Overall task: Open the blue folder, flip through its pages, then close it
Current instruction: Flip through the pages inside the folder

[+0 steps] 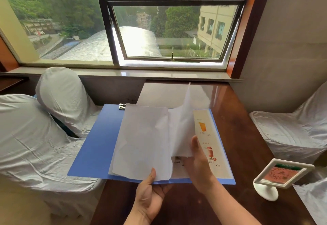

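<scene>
The blue folder lies open on the dark wooden table, its left cover hanging past the table's left edge. Blank white pages are turned onto the left half. One white page stands upright in mid-turn, and my right hand pinches its lower edge between thumb and fingers. Beneath it lies a drinks menu page with an orange and a pink drink. My left hand holds the folder's near edge, thumb on top of the white pages and fingers underneath.
A white-framed table sign on a round foot stands at the table's right front. Chairs in white covers sit to the left and right. A metal clip shows at the folder's top. A window ledge runs behind.
</scene>
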### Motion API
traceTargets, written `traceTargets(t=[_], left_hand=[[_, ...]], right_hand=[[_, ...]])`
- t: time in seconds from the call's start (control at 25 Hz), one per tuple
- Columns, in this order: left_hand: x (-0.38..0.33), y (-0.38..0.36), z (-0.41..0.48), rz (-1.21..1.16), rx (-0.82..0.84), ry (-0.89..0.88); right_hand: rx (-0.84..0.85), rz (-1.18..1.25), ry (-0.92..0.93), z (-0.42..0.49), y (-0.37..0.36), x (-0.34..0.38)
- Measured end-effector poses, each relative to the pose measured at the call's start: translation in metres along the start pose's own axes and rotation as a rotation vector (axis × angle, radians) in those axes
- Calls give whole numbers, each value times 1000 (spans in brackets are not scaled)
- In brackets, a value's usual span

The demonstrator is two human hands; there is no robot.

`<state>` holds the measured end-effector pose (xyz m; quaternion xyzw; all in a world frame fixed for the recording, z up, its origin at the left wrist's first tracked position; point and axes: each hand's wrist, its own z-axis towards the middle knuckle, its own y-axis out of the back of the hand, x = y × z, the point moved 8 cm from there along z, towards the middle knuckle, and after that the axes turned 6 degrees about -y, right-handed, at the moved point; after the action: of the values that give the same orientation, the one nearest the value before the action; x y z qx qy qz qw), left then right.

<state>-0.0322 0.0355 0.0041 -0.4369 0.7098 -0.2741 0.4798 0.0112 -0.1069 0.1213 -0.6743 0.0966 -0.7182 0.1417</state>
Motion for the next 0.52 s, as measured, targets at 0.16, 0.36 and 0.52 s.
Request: traceTargets(t=[0.16,0.36,0.52], left_hand=[[8,-3,0,29,30,88],[9,-19,-1,-57,152,67],[16,-21,-1,-137,135,94]], right_hand=[[-1,-235,-51,9,-11,1],[301,-1002,-122,7,-44,-40],[320,-1341,-58,1,-45,-53]])
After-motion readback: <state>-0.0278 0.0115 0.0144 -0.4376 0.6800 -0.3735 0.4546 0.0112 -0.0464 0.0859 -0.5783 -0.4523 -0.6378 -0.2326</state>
